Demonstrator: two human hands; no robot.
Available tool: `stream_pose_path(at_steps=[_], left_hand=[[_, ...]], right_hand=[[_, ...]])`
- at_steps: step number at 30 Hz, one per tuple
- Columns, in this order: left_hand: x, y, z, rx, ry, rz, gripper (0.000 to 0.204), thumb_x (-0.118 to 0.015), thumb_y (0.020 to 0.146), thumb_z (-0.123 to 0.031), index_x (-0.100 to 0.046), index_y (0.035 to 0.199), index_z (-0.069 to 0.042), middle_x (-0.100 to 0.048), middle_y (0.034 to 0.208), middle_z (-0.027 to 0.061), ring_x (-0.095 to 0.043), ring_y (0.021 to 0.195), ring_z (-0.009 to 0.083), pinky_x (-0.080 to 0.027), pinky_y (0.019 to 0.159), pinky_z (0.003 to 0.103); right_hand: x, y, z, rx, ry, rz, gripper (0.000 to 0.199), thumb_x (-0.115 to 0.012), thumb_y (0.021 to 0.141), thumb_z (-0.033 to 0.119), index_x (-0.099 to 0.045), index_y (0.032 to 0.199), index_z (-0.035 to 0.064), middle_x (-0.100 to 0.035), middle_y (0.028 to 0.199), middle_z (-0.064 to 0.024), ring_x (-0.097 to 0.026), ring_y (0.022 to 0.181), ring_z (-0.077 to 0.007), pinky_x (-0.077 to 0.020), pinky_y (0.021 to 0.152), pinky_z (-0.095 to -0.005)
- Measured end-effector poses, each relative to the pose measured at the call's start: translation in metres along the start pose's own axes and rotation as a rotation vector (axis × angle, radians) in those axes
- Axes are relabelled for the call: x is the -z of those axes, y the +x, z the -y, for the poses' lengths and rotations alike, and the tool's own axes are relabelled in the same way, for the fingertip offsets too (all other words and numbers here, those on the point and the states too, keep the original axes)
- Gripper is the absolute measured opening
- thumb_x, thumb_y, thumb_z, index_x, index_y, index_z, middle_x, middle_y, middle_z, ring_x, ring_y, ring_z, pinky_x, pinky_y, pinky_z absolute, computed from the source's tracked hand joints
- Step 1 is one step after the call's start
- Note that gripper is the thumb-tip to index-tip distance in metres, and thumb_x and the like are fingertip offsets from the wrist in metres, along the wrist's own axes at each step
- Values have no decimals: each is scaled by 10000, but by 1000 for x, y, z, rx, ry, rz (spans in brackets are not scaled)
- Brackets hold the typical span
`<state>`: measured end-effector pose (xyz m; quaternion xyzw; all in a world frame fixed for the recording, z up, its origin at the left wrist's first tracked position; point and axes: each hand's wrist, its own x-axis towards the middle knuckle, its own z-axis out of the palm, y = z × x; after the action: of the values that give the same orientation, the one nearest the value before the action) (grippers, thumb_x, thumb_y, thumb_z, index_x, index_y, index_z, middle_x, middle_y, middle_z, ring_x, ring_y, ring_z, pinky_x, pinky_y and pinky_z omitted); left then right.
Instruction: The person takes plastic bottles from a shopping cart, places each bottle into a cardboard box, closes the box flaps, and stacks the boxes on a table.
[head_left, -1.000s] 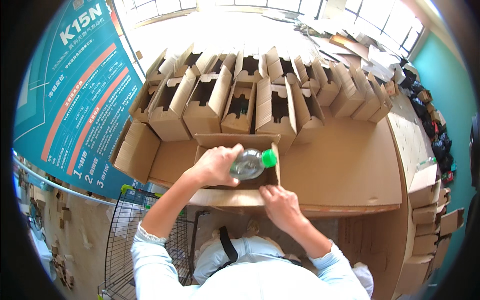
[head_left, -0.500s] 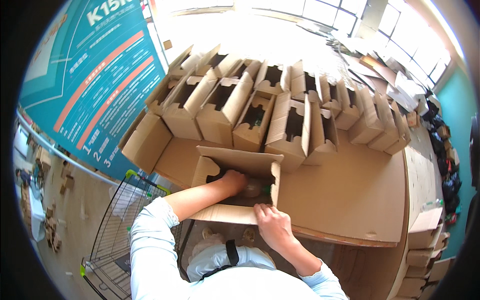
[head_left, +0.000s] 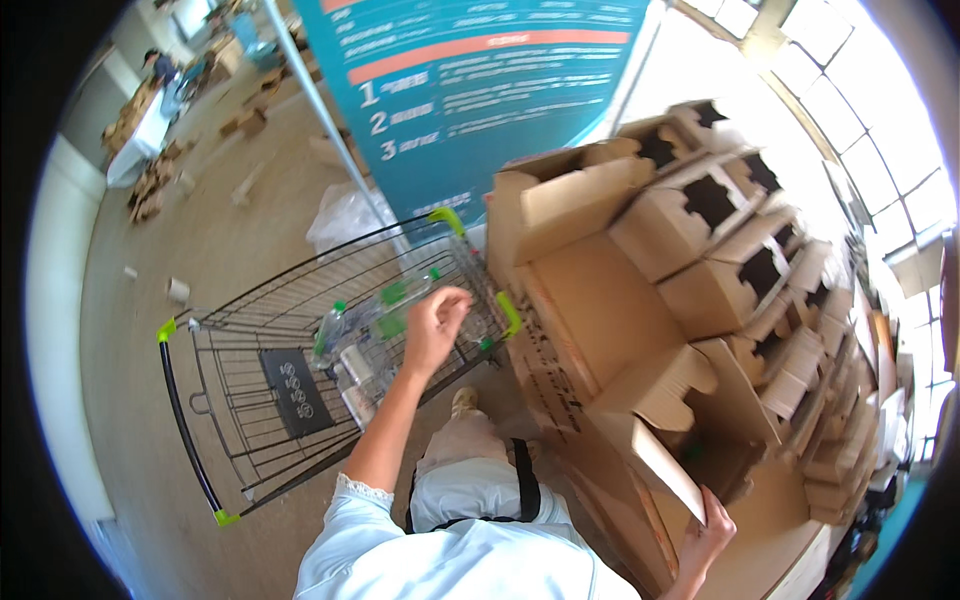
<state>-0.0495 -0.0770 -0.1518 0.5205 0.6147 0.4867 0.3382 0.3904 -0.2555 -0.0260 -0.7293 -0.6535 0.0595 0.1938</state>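
My left hand [head_left: 437,325] is over the wire shopping cart [head_left: 255,300], its fingers loosely bent and apart, with nothing seen in them. Below and beside it, several clear plastic bottles [head_left: 355,365] with green caps lie in the cart. My right hand [head_left: 708,530] grips the edge of the near flap of an open cardboard box [head_left: 655,385] on the table. Inside that box is shadow with a hint of green; its contents are hard to make out.
Several open cardboard boxes [head_left: 708,285] stand in rows on the cardboard-covered table [head_left: 600,290]. A teal printed banner [head_left: 490,90] rises behind the cart. A clear plastic bag [head_left: 345,220] and cardboard scraps [head_left: 150,190] lie on the floor, with a person [head_left: 160,68] far back.
My left hand has come out of the box and moved left over the cart. The view has swung left. My right hand still holds the box's flap.
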Motion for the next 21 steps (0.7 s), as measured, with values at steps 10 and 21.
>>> stream_pose_path(at_steps=[10,21], left_hand=[[201,-47,365,788,792,-395,476,-753,725,-199,-599,1135,-12,-672,1012,192,-646,990,372,-524,869,419],[240,-42,456,1025,1018,-148,699,-814,680,-136,-479,1283,-22,-628,1168,202,-624,1076,372,-538,876,477]], right_hand=[[4,1,22,-57,-127,121,334,-546,851,4,-664,1159,-51,-682,1120,-232,-650,1047,-372,-491,929,-419],[10,6,18,-139,-470,332,651,-491,696,-95,-515,1344,-40,-549,1337,-262,-508,1246,-416,-384,1066,-433]])
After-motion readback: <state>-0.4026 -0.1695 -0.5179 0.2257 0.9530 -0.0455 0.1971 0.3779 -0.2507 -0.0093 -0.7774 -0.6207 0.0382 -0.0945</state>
